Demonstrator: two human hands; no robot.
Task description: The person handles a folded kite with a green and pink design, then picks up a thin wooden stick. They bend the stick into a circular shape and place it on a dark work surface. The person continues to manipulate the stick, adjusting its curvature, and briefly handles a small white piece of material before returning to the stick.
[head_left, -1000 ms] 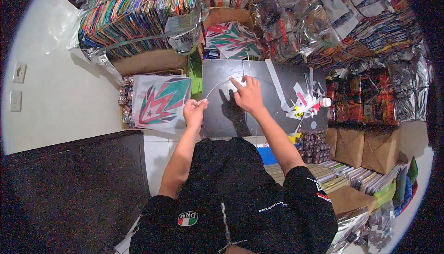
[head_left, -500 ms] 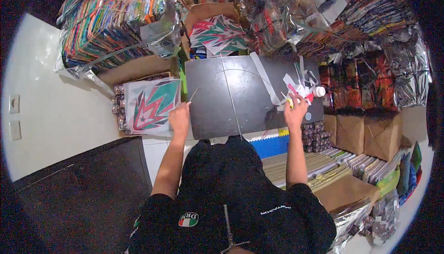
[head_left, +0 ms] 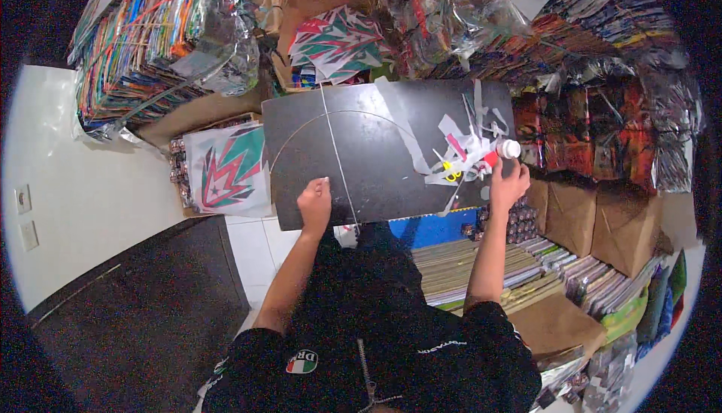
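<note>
Black worktop (head_left: 391, 187), smooth-looking, some sheen under the light. Pale straight rod (head_left: 336, 148) lies across it front to back; likely light and springy, best pinched near the middle. Thin curved rod (head_left: 361, 111) arches over the worktop and crosses it; probably whippy, liable to flick if lifted by one end. Heap of paper scraps (head_left: 474, 144) at the right: light, soft, apt to cling or scatter. Right hand (head_left: 511, 185) at the heap's edge, fingertips at the near side of the white container; whether this grip is closed on it, cannot tell. Left hand (head_left: 316, 201) over the worktop, fingers curled closed, nothing visible in that grip. White container (head_left: 509, 149) beside the scraps: looks rigid, light, perhaps slick; hold round its sides. Yellow loops (head_left: 452, 172) among the scraps, possibly scissor handles
</note>
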